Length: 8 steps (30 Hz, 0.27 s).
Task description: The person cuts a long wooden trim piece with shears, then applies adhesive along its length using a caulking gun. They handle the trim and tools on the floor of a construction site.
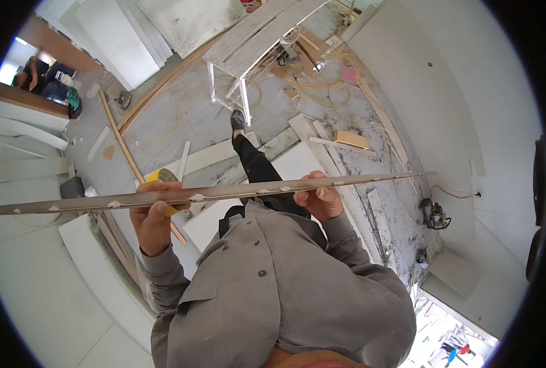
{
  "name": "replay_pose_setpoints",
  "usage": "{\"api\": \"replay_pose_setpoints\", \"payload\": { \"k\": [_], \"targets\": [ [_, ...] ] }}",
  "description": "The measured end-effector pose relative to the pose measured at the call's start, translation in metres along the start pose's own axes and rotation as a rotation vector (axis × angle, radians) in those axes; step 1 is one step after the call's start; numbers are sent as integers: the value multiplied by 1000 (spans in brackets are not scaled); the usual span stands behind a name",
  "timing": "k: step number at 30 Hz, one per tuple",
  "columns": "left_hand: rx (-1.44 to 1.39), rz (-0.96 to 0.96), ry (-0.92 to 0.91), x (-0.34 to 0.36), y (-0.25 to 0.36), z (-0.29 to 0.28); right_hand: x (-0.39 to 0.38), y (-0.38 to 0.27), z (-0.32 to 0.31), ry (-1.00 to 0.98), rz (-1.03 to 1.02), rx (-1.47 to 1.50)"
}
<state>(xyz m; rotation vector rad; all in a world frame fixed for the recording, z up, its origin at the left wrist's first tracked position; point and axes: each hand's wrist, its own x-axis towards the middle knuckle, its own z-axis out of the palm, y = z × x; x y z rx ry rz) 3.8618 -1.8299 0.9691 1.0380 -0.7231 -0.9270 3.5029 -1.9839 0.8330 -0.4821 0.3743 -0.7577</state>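
A long, thin brownish-grey trim strip runs across in front of my body, dotted along its edge with white dabs that look like glue. My left hand is closed around it left of the middle, thumb below and fingers over the top. Against those same fingers sits a yellow tape roll, partly hidden behind the strip; how it is held I cannot tell. Farther right, my right hand pinches the strip between thumb and fingers. Both ends of the strip extend well past my hands.
Boards and offcuts litter the dusty floor around my feet, with a wooden block among them. Ahead stands a long work bench. A corded power tool lies by the right wall. Far left, a person shows through an opening.
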Motion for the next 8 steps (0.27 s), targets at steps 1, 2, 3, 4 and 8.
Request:
{"api": "replay_pose_setpoints", "payload": {
  "k": [1,2,3,4,8],
  "targets": [
    [-21,3,-6,11,1,0,9,-3,3,1,-14,-9],
    [-26,1,-5,17,1,-2,17,-5,6,-16,-29,-25],
    [-30,1,-4,23,1,-3,24,-6,10,-33,-41,-37],
    [-34,1,-2,28,2,-4,31,-5,13,-29,-53,-35],
    [3,5,-23,40,-21,-49,67,8,0,-83,-12,-47]
  ]
}}
